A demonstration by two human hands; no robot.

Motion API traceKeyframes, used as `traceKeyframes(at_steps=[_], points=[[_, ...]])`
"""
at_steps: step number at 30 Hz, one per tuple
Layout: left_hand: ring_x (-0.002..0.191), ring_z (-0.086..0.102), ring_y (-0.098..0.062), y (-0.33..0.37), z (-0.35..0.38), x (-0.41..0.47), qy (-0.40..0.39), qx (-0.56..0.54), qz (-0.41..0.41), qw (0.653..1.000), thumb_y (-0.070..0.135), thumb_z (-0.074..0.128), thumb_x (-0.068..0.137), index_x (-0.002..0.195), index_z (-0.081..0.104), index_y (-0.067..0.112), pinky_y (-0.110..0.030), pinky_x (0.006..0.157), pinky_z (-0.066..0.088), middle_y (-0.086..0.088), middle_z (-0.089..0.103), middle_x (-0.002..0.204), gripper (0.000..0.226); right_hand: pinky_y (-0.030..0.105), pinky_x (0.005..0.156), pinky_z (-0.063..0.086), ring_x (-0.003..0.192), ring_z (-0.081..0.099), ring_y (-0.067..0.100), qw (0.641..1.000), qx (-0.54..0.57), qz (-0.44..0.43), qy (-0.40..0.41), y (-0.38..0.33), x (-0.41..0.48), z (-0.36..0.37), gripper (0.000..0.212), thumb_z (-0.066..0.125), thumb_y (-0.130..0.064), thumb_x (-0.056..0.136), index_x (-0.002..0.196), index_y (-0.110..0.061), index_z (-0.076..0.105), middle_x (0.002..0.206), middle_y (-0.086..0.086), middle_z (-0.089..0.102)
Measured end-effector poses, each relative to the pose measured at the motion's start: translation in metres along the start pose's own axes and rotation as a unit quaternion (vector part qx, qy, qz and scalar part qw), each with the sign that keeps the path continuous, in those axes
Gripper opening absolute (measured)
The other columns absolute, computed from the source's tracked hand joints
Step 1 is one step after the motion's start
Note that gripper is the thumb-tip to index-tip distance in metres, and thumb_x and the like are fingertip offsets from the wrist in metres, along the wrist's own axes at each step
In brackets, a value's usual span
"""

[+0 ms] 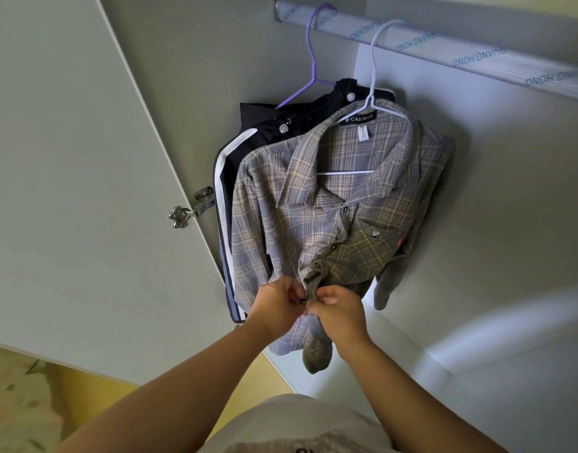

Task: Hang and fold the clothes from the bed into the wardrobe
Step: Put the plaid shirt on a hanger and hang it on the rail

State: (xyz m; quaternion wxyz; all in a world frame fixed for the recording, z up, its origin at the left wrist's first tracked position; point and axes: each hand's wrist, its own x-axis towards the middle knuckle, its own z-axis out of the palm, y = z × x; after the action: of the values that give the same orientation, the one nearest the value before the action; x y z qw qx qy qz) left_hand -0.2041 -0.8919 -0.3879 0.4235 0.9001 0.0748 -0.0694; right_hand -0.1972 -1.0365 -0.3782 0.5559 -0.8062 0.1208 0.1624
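Note:
A grey-and-tan plaid shirt (pixel 333 204) hangs on a white hanger (pixel 372 76) from the wardrobe rail (pixel 477 50). Behind it, a dark jacket with white stripes (pixel 235 152) hangs on a purple hanger (pixel 310 60). My left hand (pixel 278 305) pinches the shirt's left front edge at a snap button. My right hand (pixel 340 310) pinches the right front edge just beside it. Both hands meet at the shirt's lower placket, where the upper snaps look closed. The shirt's hem hangs below my hands.
The open wardrobe door (pixel 68 191) stands at the left with a metal hinge (pixel 193 207). The wardrobe's grey back wall (pixel 510 207) lies behind the clothes. A yellow floor (pixel 85 397) shows at the lower left.

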Motion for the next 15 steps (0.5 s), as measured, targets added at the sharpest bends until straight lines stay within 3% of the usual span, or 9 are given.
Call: traceKeyframes(at_steps=[4, 10, 12, 14, 15], points=[[0.061, 0.07, -0.005, 0.003, -0.0032, -0.0004, -0.022, -0.07, -0.035, 0.997, -0.001, 0.08, 0.076, 0.085, 0.067, 0.011, -0.01, 0.055, 0.048, -0.002, 0.075, 0.07, 0.02, 0.003, 0.052, 0.038, 0.072, 0.059, -0.003, 1.0, -0.01, -0.015, 0.016, 0.0025, 0.002, -0.0005, 0.013, 0.075, -0.016, 0.087, 0.1, -0.016, 0.072, 0.078, -0.021, 0.065], [0.078, 0.077, -0.026, 0.0017, -0.0035, -0.0002, -0.048, -0.246, -0.119, 0.961, -0.005, 0.068, 0.091, 0.097, 0.07, -0.001, -0.024, 0.067, 0.06, -0.02, 0.076, 0.082, 0.008, 0.004, 0.057, 0.045, 0.077, 0.065, 0.002, 0.999, 0.027, -0.012, 0.017, 0.0091, 0.0058, -0.0004, 0.012, 0.077, -0.012, 0.085, 0.093, -0.017, 0.07, 0.08, -0.013, 0.069], [0.078, 0.076, -0.028, 0.0006, -0.0027, -0.0001, -0.04, -0.259, -0.132, 0.956, -0.006, 0.067, 0.092, 0.097, 0.07, -0.002, -0.028, 0.069, 0.062, -0.021, 0.075, 0.083, 0.007, 0.018, 0.076, 0.057, 0.089, 0.072, 0.017, 0.999, 0.046, -0.002, -0.004, 0.006, 0.0065, -0.0009, 0.01, 0.074, -0.01, 0.087, 0.086, -0.019, 0.069, 0.085, -0.004, 0.073], [0.074, 0.076, -0.027, 0.0008, -0.0033, 0.0, -0.025, -0.256, -0.139, 0.956, -0.007, 0.067, 0.091, 0.094, 0.071, -0.002, -0.029, 0.067, 0.062, -0.02, 0.075, 0.081, 0.007, 0.038, 0.1, 0.054, 0.103, 0.068, 0.029, 0.993, 0.102, 0.038, -0.04, 0.0009, 0.0049, -0.0028, 0.006, 0.062, -0.011, 0.095, 0.089, -0.01, 0.065, 0.097, 0.013, 0.071], [0.072, 0.076, -0.026, 0.0012, -0.0038, 0.0003, -0.016, -0.252, -0.141, 0.957, -0.007, 0.067, 0.091, 0.092, 0.071, 0.0, -0.029, 0.066, 0.062, -0.018, 0.075, 0.08, 0.008, 0.04, 0.102, 0.052, 0.104, 0.067, 0.03, 0.989, 0.132, 0.046, -0.057, -0.0002, 0.0028, -0.0034, 0.008, 0.057, -0.007, 0.096, 0.094, -0.003, 0.063, 0.103, 0.022, 0.068]])
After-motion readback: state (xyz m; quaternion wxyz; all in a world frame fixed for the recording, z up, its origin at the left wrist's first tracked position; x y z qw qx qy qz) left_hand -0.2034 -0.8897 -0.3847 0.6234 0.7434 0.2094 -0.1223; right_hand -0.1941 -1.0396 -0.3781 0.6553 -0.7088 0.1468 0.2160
